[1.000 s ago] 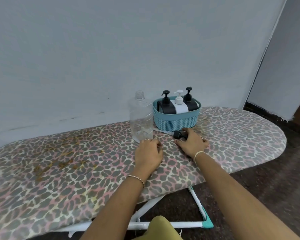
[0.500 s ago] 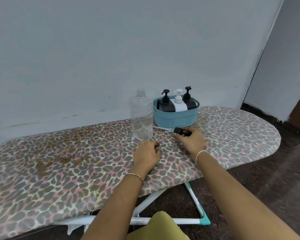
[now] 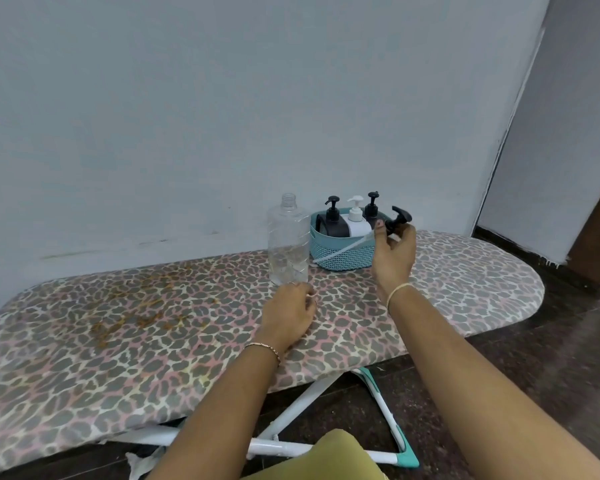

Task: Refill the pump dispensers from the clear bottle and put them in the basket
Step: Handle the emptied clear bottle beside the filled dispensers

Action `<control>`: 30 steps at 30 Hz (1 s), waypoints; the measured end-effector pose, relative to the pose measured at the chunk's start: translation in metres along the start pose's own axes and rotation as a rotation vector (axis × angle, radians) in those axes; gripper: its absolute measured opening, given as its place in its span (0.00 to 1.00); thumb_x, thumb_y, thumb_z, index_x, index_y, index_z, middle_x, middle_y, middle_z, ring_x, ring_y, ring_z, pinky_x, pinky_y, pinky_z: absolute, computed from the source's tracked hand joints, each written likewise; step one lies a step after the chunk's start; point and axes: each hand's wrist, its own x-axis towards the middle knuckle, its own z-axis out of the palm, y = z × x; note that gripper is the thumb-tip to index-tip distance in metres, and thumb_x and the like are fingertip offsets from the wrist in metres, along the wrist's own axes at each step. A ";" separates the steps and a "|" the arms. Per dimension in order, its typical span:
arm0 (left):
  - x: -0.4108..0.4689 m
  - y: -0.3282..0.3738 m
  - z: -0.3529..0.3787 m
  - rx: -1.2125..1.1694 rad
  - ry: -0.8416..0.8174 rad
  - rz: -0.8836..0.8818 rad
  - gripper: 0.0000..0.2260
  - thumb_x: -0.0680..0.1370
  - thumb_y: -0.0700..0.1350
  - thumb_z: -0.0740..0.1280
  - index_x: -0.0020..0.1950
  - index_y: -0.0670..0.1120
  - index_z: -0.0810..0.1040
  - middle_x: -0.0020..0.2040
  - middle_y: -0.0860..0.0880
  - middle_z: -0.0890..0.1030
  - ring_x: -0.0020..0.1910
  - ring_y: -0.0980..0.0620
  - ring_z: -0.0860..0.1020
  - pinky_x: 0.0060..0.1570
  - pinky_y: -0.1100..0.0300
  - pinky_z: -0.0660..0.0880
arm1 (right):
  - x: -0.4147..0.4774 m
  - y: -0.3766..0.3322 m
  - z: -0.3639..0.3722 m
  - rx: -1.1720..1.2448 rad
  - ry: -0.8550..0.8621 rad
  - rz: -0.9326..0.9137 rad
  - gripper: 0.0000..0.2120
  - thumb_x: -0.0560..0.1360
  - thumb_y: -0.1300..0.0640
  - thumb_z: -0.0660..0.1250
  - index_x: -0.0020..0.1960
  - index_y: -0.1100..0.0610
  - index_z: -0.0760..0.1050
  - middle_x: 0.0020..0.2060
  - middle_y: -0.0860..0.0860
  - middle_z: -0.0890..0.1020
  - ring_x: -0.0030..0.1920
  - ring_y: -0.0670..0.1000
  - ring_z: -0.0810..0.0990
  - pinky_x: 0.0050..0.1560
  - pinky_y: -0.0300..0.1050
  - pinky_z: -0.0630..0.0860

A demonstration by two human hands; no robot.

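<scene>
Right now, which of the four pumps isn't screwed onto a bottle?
The black pump in the right hand, tube dangling; three in the basket sit on bottles.

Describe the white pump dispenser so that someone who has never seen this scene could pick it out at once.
On the leopard-print ironing board, find the teal basket at the far edge by the wall. Three pump bottles stand in it; the white pump dispenser is the middle one, the only white one, flanked by black dispensers.

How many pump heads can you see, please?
4: in the basket, the left black pump, white pump, right black pump; the loose pump in the right hand. None seems hidden.
</scene>
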 end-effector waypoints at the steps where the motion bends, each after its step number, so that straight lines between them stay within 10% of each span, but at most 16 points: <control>1: 0.000 -0.002 -0.004 -0.017 0.051 -0.001 0.12 0.80 0.48 0.62 0.61 0.48 0.78 0.58 0.49 0.79 0.57 0.50 0.75 0.55 0.53 0.76 | 0.002 -0.006 0.001 -0.004 0.006 -0.030 0.10 0.79 0.48 0.64 0.56 0.51 0.68 0.53 0.47 0.77 0.54 0.50 0.78 0.53 0.44 0.74; 12: 0.028 0.004 -0.060 -0.185 0.443 -0.053 0.17 0.80 0.56 0.61 0.64 0.49 0.73 0.63 0.48 0.73 0.64 0.49 0.68 0.55 0.57 0.70 | 0.025 -0.084 0.027 0.126 0.077 -0.247 0.15 0.82 0.46 0.54 0.61 0.56 0.62 0.42 0.43 0.79 0.39 0.47 0.84 0.45 0.50 0.82; 30: 0.086 0.000 -0.077 -0.239 0.271 -0.217 0.44 0.68 0.61 0.74 0.74 0.43 0.59 0.73 0.45 0.64 0.72 0.45 0.62 0.68 0.48 0.64 | 0.047 -0.135 0.081 0.051 -0.119 -0.474 0.14 0.82 0.49 0.57 0.60 0.59 0.66 0.36 0.40 0.76 0.32 0.38 0.79 0.43 0.57 0.81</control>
